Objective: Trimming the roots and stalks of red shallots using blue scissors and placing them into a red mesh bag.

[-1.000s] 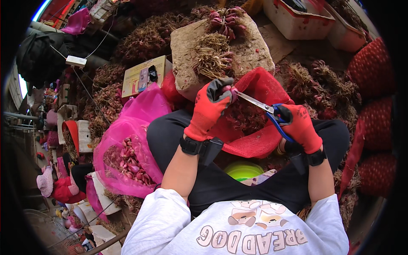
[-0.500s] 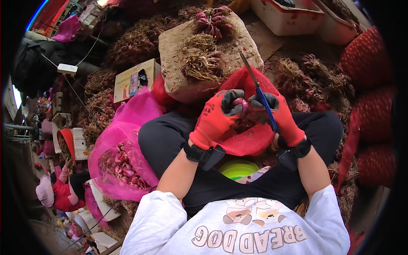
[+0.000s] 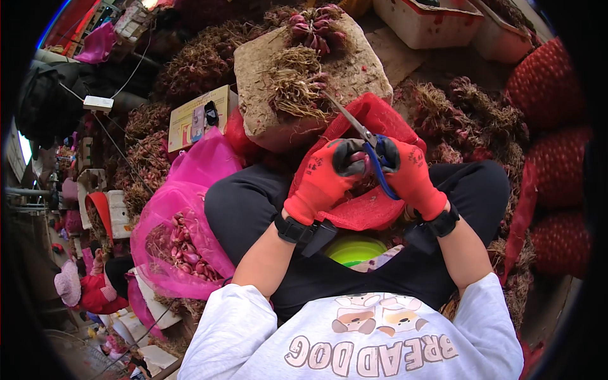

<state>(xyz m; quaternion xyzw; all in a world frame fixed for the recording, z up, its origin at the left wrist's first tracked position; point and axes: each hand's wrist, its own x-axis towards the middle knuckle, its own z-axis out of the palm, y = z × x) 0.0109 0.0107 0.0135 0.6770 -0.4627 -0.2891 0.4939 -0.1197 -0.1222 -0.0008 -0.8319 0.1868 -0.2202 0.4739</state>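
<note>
Between the gloved fingers of my left hand (image 3: pixel 324 179) is a purple-red shallot (image 3: pixel 359 158), partly hidden by the grey fingertips. My right hand (image 3: pixel 411 174), in a matching red and grey glove, grips blue-handled scissors (image 3: pixel 378 166) close beside it. The blades slant up and left past my left fingers, toward the foam block. Under both hands a red mesh bag (image 3: pixel 367 212) lies spread across my lap; its contents are mostly hidden. On the pale block (image 3: pixel 354 69) in front rest a dry, rooty bundle (image 3: pixel 294 82) and a bunch of shallots (image 3: pixel 316 28).
A pink mesh bag (image 3: pixel 215 166) with loose shallots leans by my left knee. Heaped shallot bunches (image 3: pixel 465 117) lie at right, beside full red sacks (image 3: pixel 557 171). Behind the pink bag, a yellow box (image 3: pixel 183 123) carries a phone. Another person (image 3: pixel 95 291) sits far left.
My right hand has moved left, up against my left hand. The scissors have swung leftward, their tips now near the rooty bundle's edge. My left hand has barely shifted.
</note>
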